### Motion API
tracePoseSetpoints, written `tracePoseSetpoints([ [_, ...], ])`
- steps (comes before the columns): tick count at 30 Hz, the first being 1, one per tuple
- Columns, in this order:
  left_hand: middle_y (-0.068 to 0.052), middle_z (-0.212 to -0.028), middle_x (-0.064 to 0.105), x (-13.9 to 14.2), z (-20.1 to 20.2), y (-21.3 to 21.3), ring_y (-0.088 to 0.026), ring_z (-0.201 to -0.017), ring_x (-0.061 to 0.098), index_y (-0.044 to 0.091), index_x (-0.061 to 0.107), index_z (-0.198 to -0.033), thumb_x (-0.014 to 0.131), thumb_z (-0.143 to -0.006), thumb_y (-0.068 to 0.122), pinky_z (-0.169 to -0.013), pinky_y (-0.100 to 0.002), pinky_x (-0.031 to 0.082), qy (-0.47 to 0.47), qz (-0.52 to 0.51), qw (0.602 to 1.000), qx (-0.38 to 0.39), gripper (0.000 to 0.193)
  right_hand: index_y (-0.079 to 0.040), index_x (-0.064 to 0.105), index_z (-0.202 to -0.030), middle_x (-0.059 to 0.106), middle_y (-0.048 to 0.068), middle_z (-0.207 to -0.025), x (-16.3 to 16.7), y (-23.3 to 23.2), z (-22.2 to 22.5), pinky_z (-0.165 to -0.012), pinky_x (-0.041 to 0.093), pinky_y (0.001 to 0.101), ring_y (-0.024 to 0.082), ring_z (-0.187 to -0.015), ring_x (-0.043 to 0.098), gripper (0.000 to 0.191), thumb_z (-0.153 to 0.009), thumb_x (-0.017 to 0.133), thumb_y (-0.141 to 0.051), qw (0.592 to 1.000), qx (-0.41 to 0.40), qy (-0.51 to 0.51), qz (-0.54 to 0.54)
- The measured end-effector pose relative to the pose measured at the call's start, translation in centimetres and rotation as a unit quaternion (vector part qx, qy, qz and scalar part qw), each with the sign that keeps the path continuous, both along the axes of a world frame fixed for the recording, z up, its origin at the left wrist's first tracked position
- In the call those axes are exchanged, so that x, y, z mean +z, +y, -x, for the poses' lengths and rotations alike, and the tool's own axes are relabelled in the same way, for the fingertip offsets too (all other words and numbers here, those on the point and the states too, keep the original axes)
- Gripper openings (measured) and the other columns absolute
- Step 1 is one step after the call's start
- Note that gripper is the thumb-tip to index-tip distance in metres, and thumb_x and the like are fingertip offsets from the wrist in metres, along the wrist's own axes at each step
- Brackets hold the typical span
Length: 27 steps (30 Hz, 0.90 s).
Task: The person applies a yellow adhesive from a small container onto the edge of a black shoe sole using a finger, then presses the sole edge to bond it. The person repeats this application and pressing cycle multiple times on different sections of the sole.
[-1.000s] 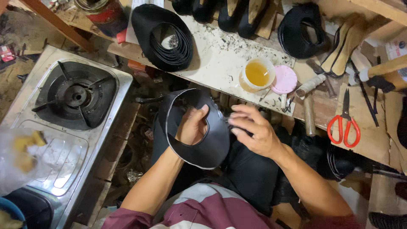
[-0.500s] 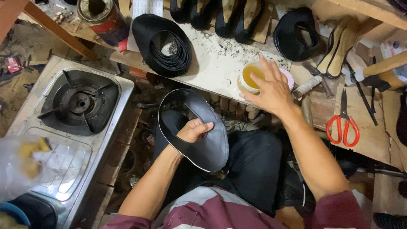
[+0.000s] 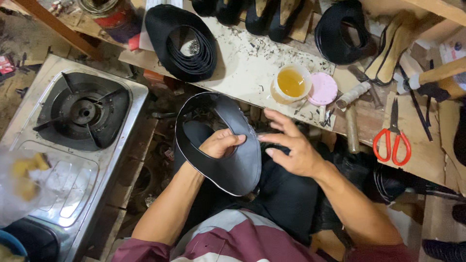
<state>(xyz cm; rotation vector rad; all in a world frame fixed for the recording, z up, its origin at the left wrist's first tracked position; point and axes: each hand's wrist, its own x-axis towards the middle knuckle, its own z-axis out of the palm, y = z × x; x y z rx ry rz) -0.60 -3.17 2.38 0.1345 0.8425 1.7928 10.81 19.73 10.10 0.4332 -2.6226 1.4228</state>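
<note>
The left hand is curled inside a black leather shoe upper, gripping it; at three o'clock, the right hand hovers open-fingered, holding nothing.

left arm: bare forearm rises from the lower left toward the centre, bent at the elbow.
left hand: fingers curled into a loose fist, knuckles up, thumb tucked alongside.
right arm: bare forearm comes in from the lower right, angled up and left.
right hand: open, palm down, fingers spread and pointing left, tips just beside the left hand.
</note>
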Motion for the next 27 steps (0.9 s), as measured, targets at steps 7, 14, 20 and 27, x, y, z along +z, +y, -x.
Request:
tracePoseSetpoints([
  [7, -0.006, -0.092, 0.073, -1.5, 0.0, 0.3, -0.012, -0.078, 0.068, -0.002, 0.07, -0.102, 0.058, -0.106, 0.008, -0.071, -0.026, 0.053, -0.044, -0.146, 0.988, 0.005, 0.016, -0.014, 0.075, -0.119, 0.039, 0.02, -0.162, -0.8, -0.4, -0.3, -0.12, 0.043, 0.0475, 0.037, -0.152, 0.041, 0.046, -0.08, 0.067, 0.01, 0.999, 0.025, 0.048, 0.003],
  [14, -0.007, -0.097, 0.074, 0.8, 0.0, 0.3, -0.016, -0.084, 0.071, 0.001, 0.068, -0.109, 0.059, -0.101, 0.015, -0.078, -0.03, 0.056, -0.034, -0.046, 0.997, 0.047, 0.019, -0.009, 0.076, -0.117, 0.044, 0.023, -0.157, -1.0, -0.9, -0.5, -0.119, 0.041, 0.0496, 0.039, -0.148, 0.045, 0.048, -0.076, 0.066, 0.013, 0.994, 0.019, 0.088, -0.055],
  [20, -0.007, -0.105, 0.071, 2.7, 0.0, 0.4, -0.014, -0.09, 0.069, 0.002, 0.064, -0.117, 0.056, -0.104, 0.016, -0.082, -0.03, 0.056, 0.018, -0.055, 0.988, 0.146, 0.021, -0.004, 0.067, -0.124, 0.055, 0.017, -0.14, 0.4, -1.8, -1.2, -0.095, 0.059, 0.032, 0.02, -0.109, 0.07, 0.042, -0.084, 0.076, 0.004, 0.993, -0.034, -0.029, 0.109],
  [27, -0.011, -0.092, 0.073, 1.2, -0.4, -1.0, -0.014, -0.078, 0.066, -0.017, 0.071, -0.102, 0.064, -0.112, 0.019, -0.072, -0.029, 0.053, 0.107, 0.027, 0.993, -0.034, 0.038, -0.002, 0.072, -0.124, 0.066, 0.012, -0.126, 1.4, 1.0, 1.8, -0.094, 0.057, 0.0346, 0.023, -0.106, 0.069, 0.034, -0.091, 0.074, -0.012, 0.973, -0.173, 0.014, -0.151],
])
